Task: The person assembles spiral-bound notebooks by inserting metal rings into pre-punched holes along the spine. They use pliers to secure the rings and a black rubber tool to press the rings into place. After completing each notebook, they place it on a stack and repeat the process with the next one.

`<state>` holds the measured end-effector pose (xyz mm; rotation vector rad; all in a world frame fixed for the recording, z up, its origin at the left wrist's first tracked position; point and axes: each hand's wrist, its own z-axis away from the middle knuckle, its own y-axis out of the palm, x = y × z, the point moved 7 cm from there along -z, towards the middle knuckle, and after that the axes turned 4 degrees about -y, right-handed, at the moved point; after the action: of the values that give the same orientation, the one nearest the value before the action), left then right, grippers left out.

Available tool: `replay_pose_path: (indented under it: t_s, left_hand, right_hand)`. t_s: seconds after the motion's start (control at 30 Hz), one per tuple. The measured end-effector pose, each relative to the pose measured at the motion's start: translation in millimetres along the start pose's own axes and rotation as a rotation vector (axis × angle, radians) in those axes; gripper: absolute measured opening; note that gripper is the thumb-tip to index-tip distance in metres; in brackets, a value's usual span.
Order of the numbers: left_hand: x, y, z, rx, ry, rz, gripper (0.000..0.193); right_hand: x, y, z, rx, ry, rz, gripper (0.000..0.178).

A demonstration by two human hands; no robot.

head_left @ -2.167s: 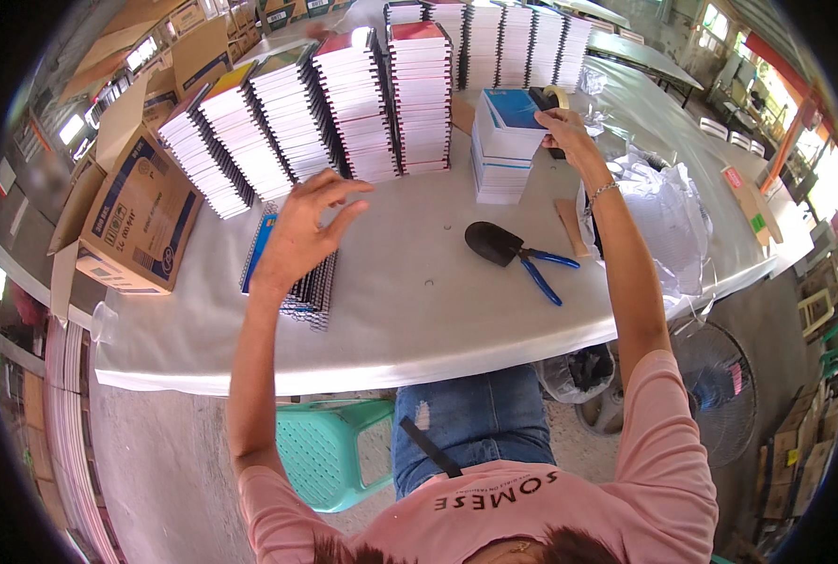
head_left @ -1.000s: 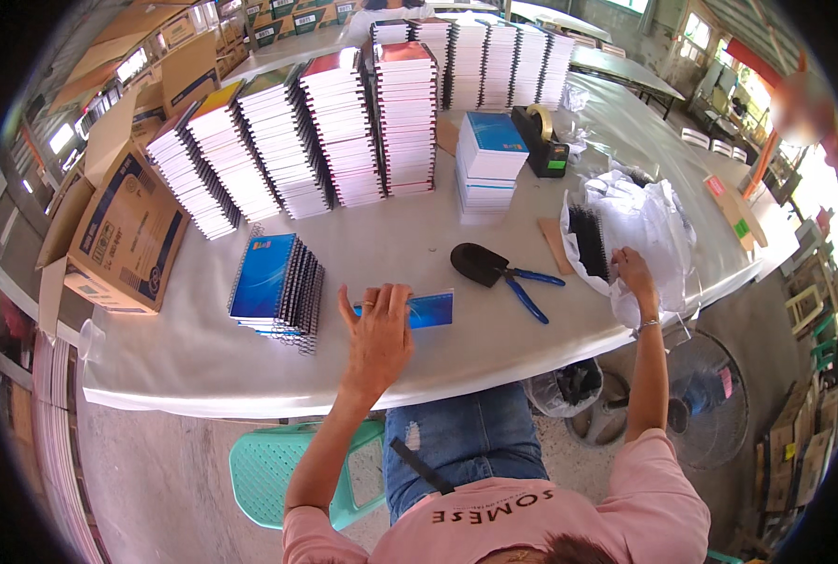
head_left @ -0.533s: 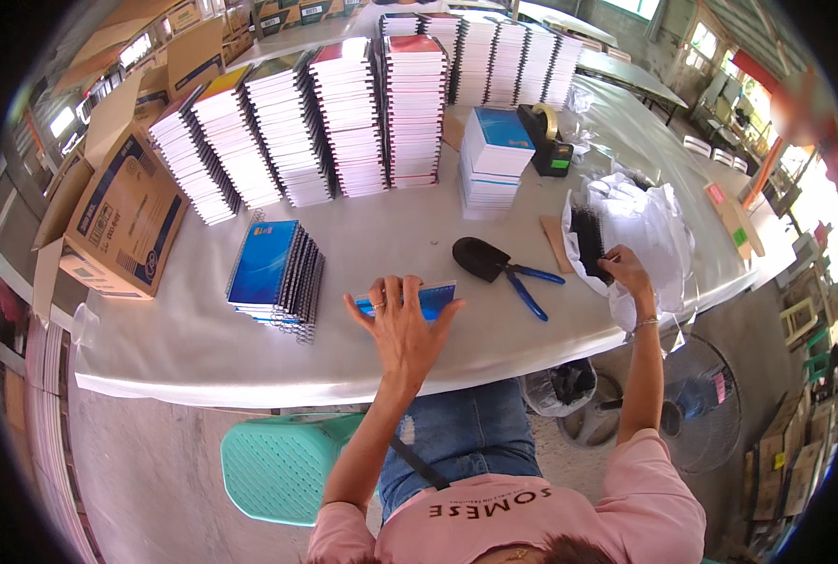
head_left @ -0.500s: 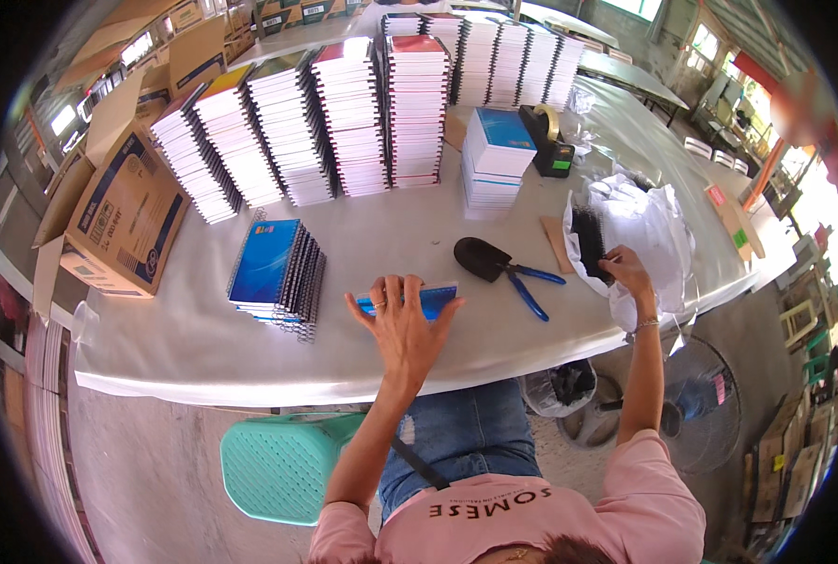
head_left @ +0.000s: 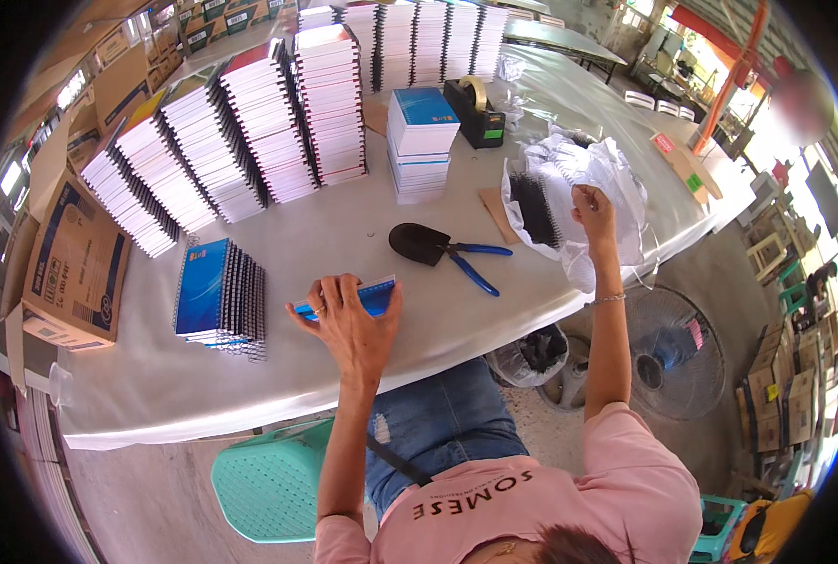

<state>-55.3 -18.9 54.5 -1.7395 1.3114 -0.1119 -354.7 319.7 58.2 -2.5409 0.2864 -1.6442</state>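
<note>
Blue notebook (head_left: 367, 296) — upright under left hand (head_left: 348, 324)

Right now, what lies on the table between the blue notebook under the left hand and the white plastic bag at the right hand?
In the head view, blue-handled pliers lie on the table between them.

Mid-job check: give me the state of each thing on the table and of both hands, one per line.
Left hand: holding the blue notebook, fingers spread.
Blue notebook: closed, on edge on the table.
Right hand: gripping the plastic bag's rim.
Plastic bag: open, black spiral coils inside.
Pliers: lying flat, untouched.
Spiral-bound stack: closed, flat.
Tape dispenser: upright.
</note>
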Motion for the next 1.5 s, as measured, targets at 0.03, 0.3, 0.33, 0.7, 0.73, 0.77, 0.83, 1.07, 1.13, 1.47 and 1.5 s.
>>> replay_pose_path:
  t_s: [0.03, 0.3, 0.33, 0.7, 0.73, 0.77, 0.83, 1.07, 1.13, 1.47, 1.5]
  left_hand:
    - [1.2, 0.7, 0.9, 0.009, -0.005, -0.008, 0.048]
    - [2.4, 3.4, 1.7, 0.019, 0.012, 0.016, 0.050]
    - [2.7, 3.6, 1.4, 0.010, 0.017, 0.021, 0.050]
    - [-1.0, 1.6, -1.0, 0.012, 0.001, 0.032, 0.040]
    - [-0.3, 1.9, -0.9, 0.010, 0.005, 0.030, 0.040]
    - [0.1, 2.0, -1.1, 0.015, 0.003, 0.033, 0.040]
    - [0.9, 2.4, -0.3, 0.027, -0.002, 0.042, 0.041]
    - [0.9, 2.8, -0.4, 0.041, 0.003, 0.048, 0.040]
    - [-1.0, 1.3, -2.2, 0.033, 0.007, 0.045, 0.040]
    - [0.2, 0.3, -0.8, 0.053, 0.020, 0.028, 0.041]
    - [0.6, 1.2, -1.0, 0.048, 0.021, 0.023, 0.041]
  right_hand:
    - [10.2, 6.0, 4.4, 0.063, 0.004, -0.147, 0.024]
    - [89.9, 73.6, 47.1, 0.363, 0.098, -0.687, 0.023]
    - [99.1, 89.2, 56.1, 0.412, 0.110, -0.692, 0.023]
    - [117.3, 195.5, 148.6, 1.064, -0.166, -0.019, 0.022]
    - [118.1, 197.4, 150.6, 1.049, -0.188, -0.036, 0.022]
    - [119.3, 198.8, 152.2, 1.033, -0.211, -0.053, 0.023]
    - [119.3, 201.4, 155.2, 1.037, -0.211, -0.052, 0.024]
    - [133.0, 198.7, 160.5, 0.935, -0.331, -0.014, 0.021]
    - [135.4, 196.8, 159.9, 0.896, -0.355, -0.011, 0.020]
    - [136.3, 192.9, 170.5, 0.805, -0.418, -0.054, 0.021]
    - [135.9, 193.6, 170.8, 0.795, -0.423, -0.064, 0.021]
